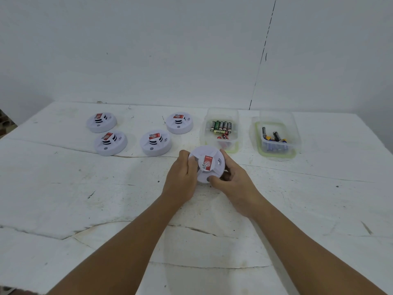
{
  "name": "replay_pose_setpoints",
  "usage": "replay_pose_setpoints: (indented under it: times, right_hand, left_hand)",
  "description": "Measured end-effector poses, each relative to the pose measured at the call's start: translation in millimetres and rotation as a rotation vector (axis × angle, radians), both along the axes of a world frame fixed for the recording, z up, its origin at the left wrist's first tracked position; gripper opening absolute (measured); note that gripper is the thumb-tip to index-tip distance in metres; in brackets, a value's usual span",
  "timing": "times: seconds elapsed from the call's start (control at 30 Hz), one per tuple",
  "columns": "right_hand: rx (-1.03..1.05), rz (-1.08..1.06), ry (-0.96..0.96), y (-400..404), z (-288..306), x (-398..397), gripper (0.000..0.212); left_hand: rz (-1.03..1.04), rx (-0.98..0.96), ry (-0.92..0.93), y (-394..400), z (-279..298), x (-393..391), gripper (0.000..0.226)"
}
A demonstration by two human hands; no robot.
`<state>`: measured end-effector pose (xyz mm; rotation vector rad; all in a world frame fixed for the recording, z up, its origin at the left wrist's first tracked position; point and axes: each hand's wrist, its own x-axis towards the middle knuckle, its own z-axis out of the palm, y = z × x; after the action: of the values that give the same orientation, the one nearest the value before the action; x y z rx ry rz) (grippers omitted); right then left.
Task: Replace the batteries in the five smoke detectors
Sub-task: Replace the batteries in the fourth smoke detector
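Note:
A white round smoke detector (209, 157) with a red sticker is held at the table's middle between both hands. My left hand (182, 177) grips its left rim, the thumb lying on the top face. My right hand (232, 182) curls round its right and near rim, thumb on the front edge. Several more detectors stand face up on the left: one (101, 122), another (110, 143), a third (155, 142) and one further back (179, 122).
A clear tub (221, 143) holds green and red batteries just behind the held detector. Further right, a second clear tub (276, 153) holds black, blue and yellow batteries. The white table (85, 199) is cracked and stained; a white wall stands behind it.

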<state>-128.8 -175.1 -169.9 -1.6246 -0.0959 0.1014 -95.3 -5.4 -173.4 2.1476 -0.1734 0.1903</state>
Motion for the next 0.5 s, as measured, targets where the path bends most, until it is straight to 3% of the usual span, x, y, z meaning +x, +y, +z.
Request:
replay_pose_setpoints:
  times: [0.5]
  right_hand:
    - [-0.032, -0.038, -0.006, 2.7, 0.9, -2.2, 0.074]
  left_hand:
    - [-0.006, -0.014, 0.016, -1.1, 3.1, -2.2, 0.019]
